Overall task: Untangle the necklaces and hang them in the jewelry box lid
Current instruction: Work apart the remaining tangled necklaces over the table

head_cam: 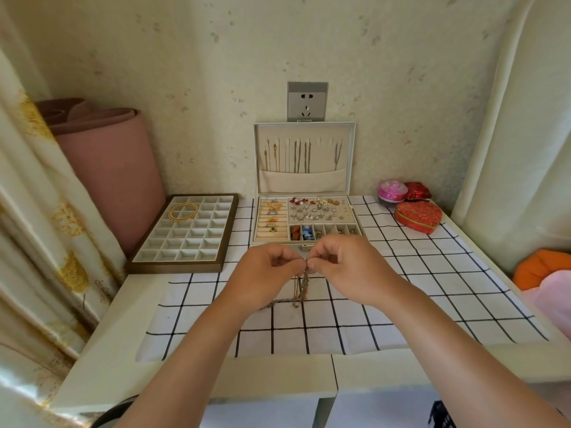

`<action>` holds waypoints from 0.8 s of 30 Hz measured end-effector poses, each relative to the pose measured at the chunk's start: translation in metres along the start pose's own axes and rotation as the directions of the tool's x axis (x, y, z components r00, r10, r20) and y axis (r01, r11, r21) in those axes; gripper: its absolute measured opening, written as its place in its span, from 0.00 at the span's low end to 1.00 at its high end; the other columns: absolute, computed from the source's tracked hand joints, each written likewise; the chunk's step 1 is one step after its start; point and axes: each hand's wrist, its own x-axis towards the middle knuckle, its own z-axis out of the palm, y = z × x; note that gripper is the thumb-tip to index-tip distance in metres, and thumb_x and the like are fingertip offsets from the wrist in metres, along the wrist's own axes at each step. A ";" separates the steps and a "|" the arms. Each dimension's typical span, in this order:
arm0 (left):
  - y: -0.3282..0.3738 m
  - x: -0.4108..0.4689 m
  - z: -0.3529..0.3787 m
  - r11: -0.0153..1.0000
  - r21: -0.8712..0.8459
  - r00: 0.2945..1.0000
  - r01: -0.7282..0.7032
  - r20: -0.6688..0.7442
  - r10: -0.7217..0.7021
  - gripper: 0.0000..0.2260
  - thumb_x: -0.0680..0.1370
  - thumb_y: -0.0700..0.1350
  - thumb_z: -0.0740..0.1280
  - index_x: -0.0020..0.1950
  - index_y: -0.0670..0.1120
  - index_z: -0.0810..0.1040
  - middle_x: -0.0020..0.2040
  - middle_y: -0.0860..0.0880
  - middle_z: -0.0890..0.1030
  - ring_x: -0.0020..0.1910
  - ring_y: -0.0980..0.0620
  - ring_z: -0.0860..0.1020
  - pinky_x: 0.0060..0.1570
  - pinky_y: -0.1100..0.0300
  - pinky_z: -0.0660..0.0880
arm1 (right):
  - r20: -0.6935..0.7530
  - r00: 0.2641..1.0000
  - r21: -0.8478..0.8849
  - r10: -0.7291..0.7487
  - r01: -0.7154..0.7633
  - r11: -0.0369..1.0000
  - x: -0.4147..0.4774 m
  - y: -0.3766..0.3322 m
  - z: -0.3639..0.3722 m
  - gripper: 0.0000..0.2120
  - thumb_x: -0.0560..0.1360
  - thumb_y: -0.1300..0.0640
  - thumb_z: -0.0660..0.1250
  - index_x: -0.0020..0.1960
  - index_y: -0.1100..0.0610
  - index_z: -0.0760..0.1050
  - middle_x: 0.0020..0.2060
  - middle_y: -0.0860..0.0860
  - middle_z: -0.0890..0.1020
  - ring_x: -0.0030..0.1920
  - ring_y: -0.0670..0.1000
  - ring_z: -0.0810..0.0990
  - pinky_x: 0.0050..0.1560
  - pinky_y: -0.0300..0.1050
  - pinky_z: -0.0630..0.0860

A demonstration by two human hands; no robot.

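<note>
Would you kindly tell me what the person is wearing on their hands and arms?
Nothing visible: the left hand and right hand are bare, with no rings, gloves or watch, and both forearms are uncovered with no sleeves in view.

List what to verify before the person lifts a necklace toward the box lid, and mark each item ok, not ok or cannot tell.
1. Grip: left hand and right hand both pinch the tangled chains at the top. Ok.
2. One chain freed from the bunch: strands hang together, with the lower ends on the checked cloth. Not ok.
3. Lid open and upright against the wall. Ok.
4. Free hooks in the lid: bare ones show right of the hung necklaces. Ok.
5. Clasp open or closed: too small to see. Cannot tell.
</note>
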 end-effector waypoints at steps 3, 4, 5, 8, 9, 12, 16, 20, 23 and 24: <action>-0.004 0.000 0.003 0.953 0.301 0.997 -0.027 -0.058 0.047 0.05 0.77 0.50 0.68 0.41 0.58 0.81 0.39 0.59 0.82 0.41 0.58 0.79 0.45 0.59 0.77 | 0.050 0.999 -0.025 0.003 -0.002 1.000 0.000 -0.002 0.003 0.04 0.78 0.52 0.68 0.46 0.44 0.79 0.37 0.37 0.84 0.40 0.37 0.80 0.48 0.46 0.79; -0.004 -0.001 0.004 0.934 0.356 0.996 -0.035 -0.064 0.062 0.05 0.77 0.51 0.67 0.41 0.58 0.80 0.38 0.60 0.81 0.40 0.59 0.78 0.43 0.59 0.76 | 0.057 0.998 -0.028 0.004 -0.003 1.000 0.000 -0.002 0.003 0.04 0.78 0.52 0.68 0.46 0.44 0.78 0.37 0.37 0.84 0.40 0.37 0.80 0.49 0.46 0.79; -0.004 -0.001 0.005 0.935 0.353 0.996 -0.031 -0.070 0.060 0.06 0.77 0.51 0.67 0.41 0.58 0.80 0.39 0.59 0.81 0.41 0.59 0.78 0.43 0.59 0.76 | 0.060 0.998 -0.017 0.007 -0.006 1.000 -0.001 -0.002 0.003 0.04 0.78 0.53 0.68 0.46 0.45 0.78 0.37 0.37 0.84 0.40 0.37 0.80 0.49 0.46 0.79; -0.001 0.002 0.003 0.991 0.130 0.996 0.028 -0.088 -0.016 0.06 0.77 0.48 0.67 0.41 0.55 0.82 0.40 0.56 0.83 0.45 0.57 0.79 0.50 0.56 0.76 | 0.066 0.998 0.066 0.024 -0.029 0.997 -0.001 -0.002 0.002 0.05 0.79 0.55 0.68 0.46 0.46 0.79 0.37 0.40 0.85 0.37 0.35 0.80 0.48 0.45 0.79; 0.000 0.002 0.002 0.996 0.084 0.997 0.033 -0.079 -0.027 0.06 0.76 0.49 0.68 0.41 0.55 0.83 0.41 0.55 0.83 0.46 0.56 0.80 0.52 0.55 0.77 | 0.065 0.998 0.083 0.026 -0.031 0.996 -0.002 -0.002 0.001 0.05 0.79 0.55 0.68 0.46 0.46 0.79 0.37 0.41 0.85 0.37 0.36 0.80 0.47 0.46 0.79; 0.001 -0.001 0.001 0.998 0.053 0.999 0.030 -0.026 -0.028 0.02 0.75 0.50 0.74 0.42 0.55 0.85 0.41 0.55 0.85 0.46 0.54 0.82 0.54 0.53 0.79 | 0.051 0.999 0.112 0.014 -0.020 0.994 -0.001 -0.002 0.001 0.06 0.78 0.56 0.69 0.45 0.46 0.80 0.37 0.41 0.85 0.37 0.39 0.81 0.46 0.49 0.81; 0.002 -0.002 0.002 0.997 -0.047 0.997 0.059 -0.043 -0.061 0.02 0.74 0.45 0.75 0.42 0.51 0.86 0.40 0.52 0.86 0.43 0.55 0.83 0.49 0.60 0.79 | 0.040 0.999 0.109 0.004 -0.008 0.994 -0.001 -0.002 0.002 0.05 0.78 0.55 0.69 0.45 0.46 0.80 0.37 0.41 0.85 0.35 0.38 0.80 0.46 0.49 0.80; 0.006 0.000 0.004 0.988 -0.066 0.990 0.141 -0.020 -0.143 0.04 0.76 0.44 0.71 0.42 0.49 0.83 0.38 0.53 0.83 0.34 0.62 0.76 0.41 0.64 0.72 | 0.036 0.999 0.095 -0.005 0.002 0.996 -0.001 -0.001 0.003 0.04 0.77 0.54 0.69 0.45 0.46 0.79 0.37 0.40 0.85 0.39 0.41 0.81 0.47 0.52 0.81; 0.005 0.003 0.004 0.983 0.029 0.984 0.179 -0.006 -0.179 0.07 0.79 0.45 0.65 0.43 0.48 0.81 0.40 0.50 0.81 0.37 0.55 0.75 0.41 0.60 0.72 | 0.014 1.000 0.111 0.002 -0.004 0.994 -0.002 -0.001 0.001 0.06 0.80 0.54 0.65 0.45 0.45 0.76 0.39 0.43 0.84 0.37 0.45 0.81 0.45 0.53 0.80; 0.003 0.003 0.004 0.982 0.081 0.985 0.173 -0.013 -0.172 0.07 0.79 0.45 0.63 0.44 0.48 0.80 0.40 0.51 0.80 0.38 0.54 0.75 0.41 0.60 0.72 | 0.018 1.000 0.132 0.015 -0.017 0.991 -0.002 -0.001 0.000 0.07 0.81 0.54 0.63 0.45 0.45 0.74 0.39 0.44 0.84 0.36 0.46 0.81 0.44 0.52 0.80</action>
